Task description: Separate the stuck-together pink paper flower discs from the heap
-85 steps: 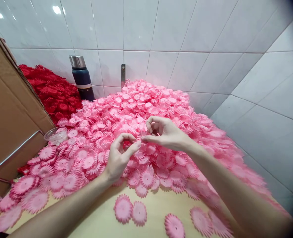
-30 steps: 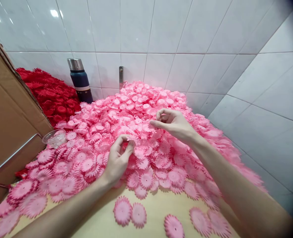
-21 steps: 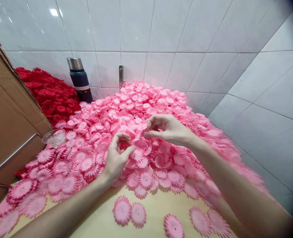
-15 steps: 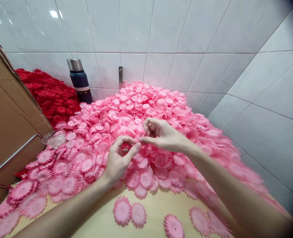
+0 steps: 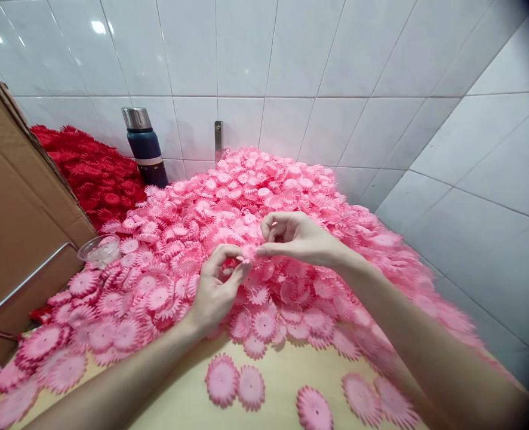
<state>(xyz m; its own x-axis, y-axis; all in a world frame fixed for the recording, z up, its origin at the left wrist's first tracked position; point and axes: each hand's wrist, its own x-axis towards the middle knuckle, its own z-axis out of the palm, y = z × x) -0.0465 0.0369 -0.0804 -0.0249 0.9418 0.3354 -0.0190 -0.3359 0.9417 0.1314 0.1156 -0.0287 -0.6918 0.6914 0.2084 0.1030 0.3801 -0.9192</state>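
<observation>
A large heap of pink scalloped petal discs (image 5: pixel 264 191) rises against the tiled wall. In front of it, my left hand (image 5: pixel 220 286) pinches a small pink petal piece (image 5: pixel 248 253) between thumb and forefinger. My right hand (image 5: pixel 295 237) is just to the right, its thumb tip beside that piece and its other fingers curled; whether it grips anything is too small to tell. Several loose pink discs (image 5: pixel 222 380) lie flat on the pale tabletop (image 5: pixel 179 394) below my hands.
At the back left stand a dark blue bottle (image 5: pixel 147 149) and a heap of red petals (image 5: pixel 94 173). A cardboard box (image 5: pixel 18 227) with a metal rod (image 5: pixel 27 283) is on the left, near a clear plastic container (image 5: pixel 98 251). White tiled walls (image 5: pixel 336 48) close off the back and right.
A pink petal piece now shows between my fingertips, where little was visible before. My right hand has shifted slightly right, away from my left hand.
</observation>
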